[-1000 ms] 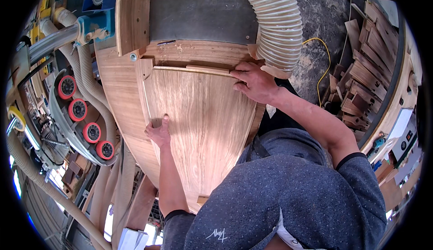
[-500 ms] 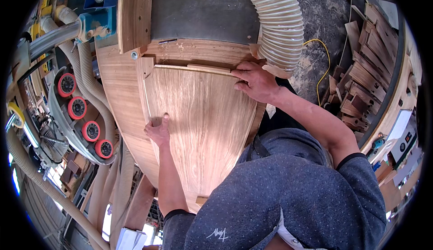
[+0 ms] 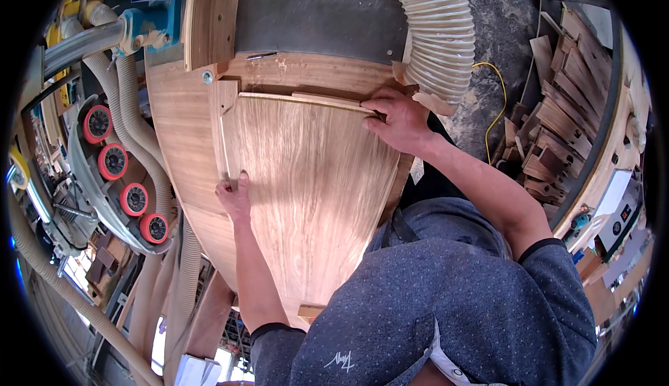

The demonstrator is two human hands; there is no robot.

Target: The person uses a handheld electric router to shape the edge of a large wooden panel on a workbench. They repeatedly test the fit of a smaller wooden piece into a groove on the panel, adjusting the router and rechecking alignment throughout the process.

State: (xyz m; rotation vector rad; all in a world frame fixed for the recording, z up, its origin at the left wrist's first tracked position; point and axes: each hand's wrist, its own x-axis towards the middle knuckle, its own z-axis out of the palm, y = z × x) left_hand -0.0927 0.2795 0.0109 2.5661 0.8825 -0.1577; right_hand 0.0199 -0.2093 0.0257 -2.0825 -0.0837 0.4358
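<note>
A pale wooden panel [image 3: 313,191], narrowing toward me, lies on a larger wooden board [image 3: 185,128]. My left hand [image 3: 235,198] is closed on the panel's left edge, thumb on top and fingers curled over the side. At the far right corner, my right hand [image 3: 402,122] grips the far edge, its thumb on the panel and its fingers at the rim. A thin wooden strip [image 3: 331,100] runs along that far edge up to my right fingers. A small wooden block [image 3: 228,92] sits by the far left corner.
A ribbed clear hose [image 3: 439,37] hangs just beyond my right hand. Ahead is a dark machine table [image 3: 320,17] beside an upright wooden fence [image 3: 209,24]. On the left stands a unit with red-rimmed rollers [image 3: 113,161]. Wood offcuts [image 3: 568,107] pile up at right.
My left hand has shifted slightly left, its thumb now closer to the panel's left edge. My right hand keeps its place at the far right corner. The whole view has shifted a little.
</note>
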